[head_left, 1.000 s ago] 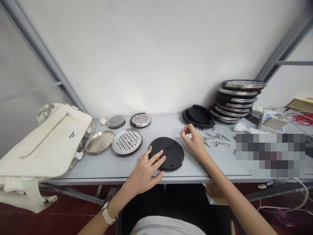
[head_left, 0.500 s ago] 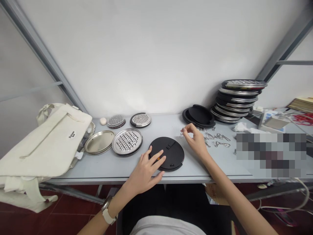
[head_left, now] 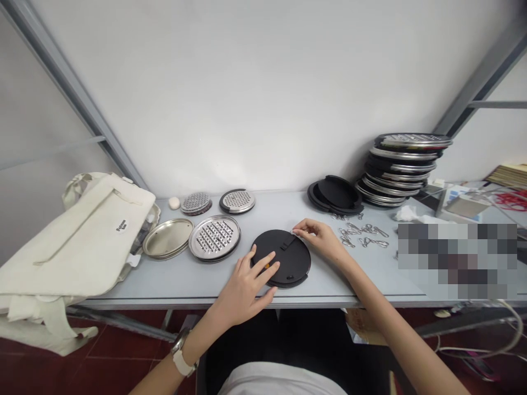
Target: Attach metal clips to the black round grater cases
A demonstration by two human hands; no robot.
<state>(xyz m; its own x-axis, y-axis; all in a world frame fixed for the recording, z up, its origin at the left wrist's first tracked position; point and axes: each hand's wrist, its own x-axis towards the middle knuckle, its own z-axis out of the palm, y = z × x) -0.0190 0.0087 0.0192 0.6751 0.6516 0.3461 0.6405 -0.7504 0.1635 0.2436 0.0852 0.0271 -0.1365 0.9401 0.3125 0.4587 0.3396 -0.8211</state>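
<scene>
- Our left hand [head_left: 246, 286] lies flat and open, fingers spread, on the 8 o'clock part of the black round disc [head_left: 290, 262].
- The disc sits flat on the grey table [head_left: 193, 282], near its front edge, right in front of us.
- Our right hand [head_left: 324, 240] is at the disc's 1 o'clock rim, fingertips pinched shut on a small silvery piece [head_left: 295, 232]; it's too tiny to say more.
- A loose pile of metal clips [head_left: 362, 233] lies at 3 o'clock from the disc.
- The perforated steel grater disc [head_left: 214, 238] is at 9 o'clock, just beside it.
- The stack of discs [head_left: 401, 164] is out at 2 o'clock, against the wall.
</scene>
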